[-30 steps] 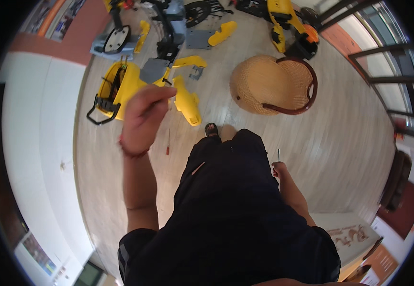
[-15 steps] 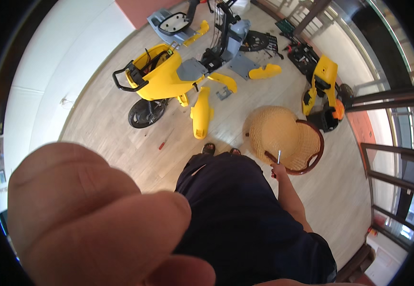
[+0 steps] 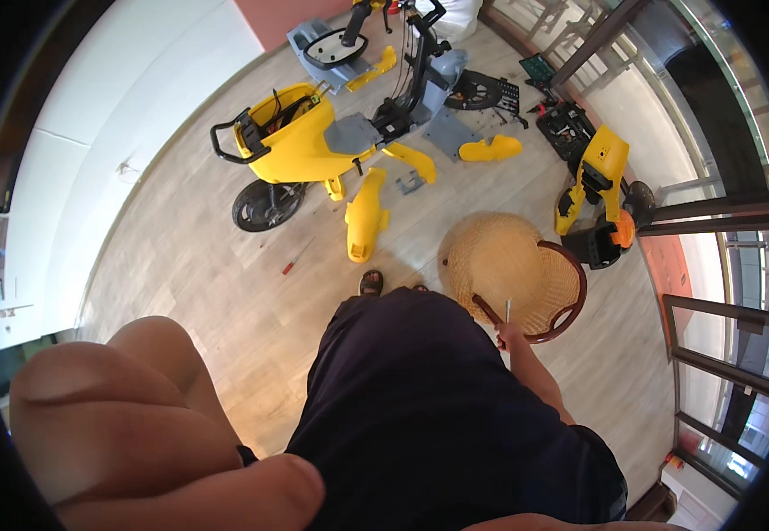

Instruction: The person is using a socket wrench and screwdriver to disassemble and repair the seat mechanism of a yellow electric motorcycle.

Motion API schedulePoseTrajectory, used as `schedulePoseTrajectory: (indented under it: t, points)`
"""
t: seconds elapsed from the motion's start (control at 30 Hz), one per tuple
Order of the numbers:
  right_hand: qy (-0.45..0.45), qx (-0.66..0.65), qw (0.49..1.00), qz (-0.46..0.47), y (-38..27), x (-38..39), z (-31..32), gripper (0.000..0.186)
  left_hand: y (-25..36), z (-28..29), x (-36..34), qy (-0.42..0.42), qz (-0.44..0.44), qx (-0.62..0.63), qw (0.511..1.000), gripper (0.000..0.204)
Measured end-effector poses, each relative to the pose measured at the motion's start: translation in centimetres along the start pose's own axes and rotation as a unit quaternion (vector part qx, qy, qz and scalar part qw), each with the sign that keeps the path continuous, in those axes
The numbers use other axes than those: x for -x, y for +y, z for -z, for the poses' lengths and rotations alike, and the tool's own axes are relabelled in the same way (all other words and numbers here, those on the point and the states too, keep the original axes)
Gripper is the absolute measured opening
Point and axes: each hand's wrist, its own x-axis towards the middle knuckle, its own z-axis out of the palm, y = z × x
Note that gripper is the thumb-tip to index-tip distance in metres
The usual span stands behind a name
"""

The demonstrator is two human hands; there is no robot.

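My left hand (image 3: 128,420) looms large at the lower left, close to the camera. Its fingers are curled and pressed together; anything inside them is hidden. Lower right of centre, my right hand (image 3: 512,336) is closed around a slim tool with a shiny metal shaft (image 3: 507,311) that points up and away from me. The tool's exact kind is too small to tell. That hand is beside a round woven rattan chair (image 3: 499,257) with a curved dark-brown wooden rim, and overlaps its near edge in view.
Ahead stands a partly dismantled yellow scooter (image 3: 300,146). Around it lie a yellow body panel (image 3: 367,217), another yellow panel (image 3: 491,149) and a red-handled screwdriver (image 3: 289,266). An open black tool case (image 3: 566,128) and more yellow parts (image 3: 604,164) are by the glazed right wall.
My left hand has dropped lower and shows more of its forearm. The view has shifted slightly; my right hand still holds the tool by the chair.
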Motion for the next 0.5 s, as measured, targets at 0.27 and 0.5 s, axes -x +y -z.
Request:
schedulePoseTrajectory:
  t: [0.27,0.5]
  points:
    - [-0.012,-0.029,0.999,-0.003,2.2,-3.2,-0.1,0.015,1.9,-0.4,-1.3,-0.024,0.009,-0.007,1.000,0.021]
    - [-0.017,-0.025,0.998,0.059,0.3,-2.4,-0.9,0.016,3.3,-1.4,-1.7,-0.036,0.035,-0.008,0.999,0.025]
